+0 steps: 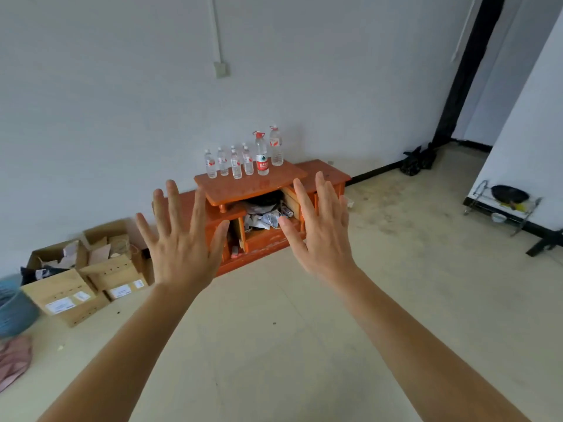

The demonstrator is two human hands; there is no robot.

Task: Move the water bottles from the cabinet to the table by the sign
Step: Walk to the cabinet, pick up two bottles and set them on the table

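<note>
Approach step, nothing grabbed: my left hand (179,239) and right hand (320,229) are spread, empty. Water bottles (243,159) stand atop the orange cabinet (259,184), well ahead. Next: close in, grip one.

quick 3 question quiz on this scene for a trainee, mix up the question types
1. True or false: the left hand and the right hand each grip one of the water bottles.
2. Where do the water bottles stand? A: on top of the cabinet. B: inside the cabinet. C: in the hands.
3. Fill in: ___ bottles are clearly taller than the rest.

Key
1. False: both hands are spread open and hold nothing.
2. A
3. Two: the tall bottles with red caps.
</note>
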